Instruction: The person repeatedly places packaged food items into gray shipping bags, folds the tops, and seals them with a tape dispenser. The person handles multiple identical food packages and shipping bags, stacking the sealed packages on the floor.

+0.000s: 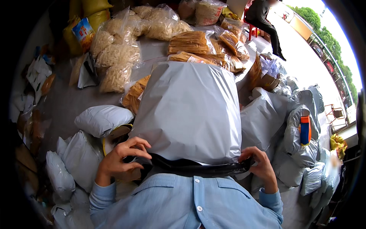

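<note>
Before me is a large grey plastic mailer bag (190,111); its near edge is folded open, showing the black inside (200,169) close to my blue shirt. My right hand (256,160) pinches the bag's near right corner between thumb and fingers. At the near left corner, my left hand (128,157) has its fingers spread and curved, with thumb and fingertips apart beside the black lining. The bag's contents are hidden. Beyond its far edge lie clear bags of brown dried sticks, likely dried bean curd (188,43).
Clear bags of pale dried strips (118,54) lie at the back left. Filled grey mailers stand left (83,157) and right (263,120). An orange and blue tape dispenser (305,130) rests on one mailer. A person (261,17) sits on a red chair at the back right.
</note>
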Tool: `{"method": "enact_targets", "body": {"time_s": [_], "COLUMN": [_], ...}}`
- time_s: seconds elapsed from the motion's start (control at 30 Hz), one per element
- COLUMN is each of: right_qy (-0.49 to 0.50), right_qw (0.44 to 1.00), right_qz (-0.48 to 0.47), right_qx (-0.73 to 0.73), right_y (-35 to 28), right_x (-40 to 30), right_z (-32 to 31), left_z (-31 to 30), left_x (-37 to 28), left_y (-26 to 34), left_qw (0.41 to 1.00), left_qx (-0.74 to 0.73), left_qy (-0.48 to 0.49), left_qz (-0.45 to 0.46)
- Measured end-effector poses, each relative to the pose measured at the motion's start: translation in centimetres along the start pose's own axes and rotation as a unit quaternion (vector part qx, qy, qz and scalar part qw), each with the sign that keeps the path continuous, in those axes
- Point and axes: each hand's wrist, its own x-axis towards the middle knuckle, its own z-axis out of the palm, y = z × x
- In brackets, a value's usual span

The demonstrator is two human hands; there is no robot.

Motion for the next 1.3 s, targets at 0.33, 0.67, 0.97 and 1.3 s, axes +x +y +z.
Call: {"method": "enact_targets", "body": {"time_s": [0.33,0.67,0.97,1.3], "right_qy": [0.126,0.117,0.039,-0.162], "right_qw": [0.988,0.988,0.995,0.964], "right_qz": [-0.093,-0.103,-0.071,-0.119], "right_qx": [0.004,0.012,0.064,0.175], "right_y": [0.7,0.7,1.5,-2.2], "right_x": [-0.6,-0.5,0.0,6.4], "right_z": [0.9,0.3,-1.3,-1.7], "left_z": [-0.6,3.7,4.5,5.6], "left_x": [-1.1,1.9,3.9,3.6], "left_y": [0.4,3.5,3.7,3.3], "left_qw": [0.992,0.959,0.919,0.960], "left_qx": [0.122,0.249,0.317,0.168], "left_qy": [-0.005,-0.089,-0.101,-0.070], "left_qz": [-0.017,0.098,0.213,0.211]}}
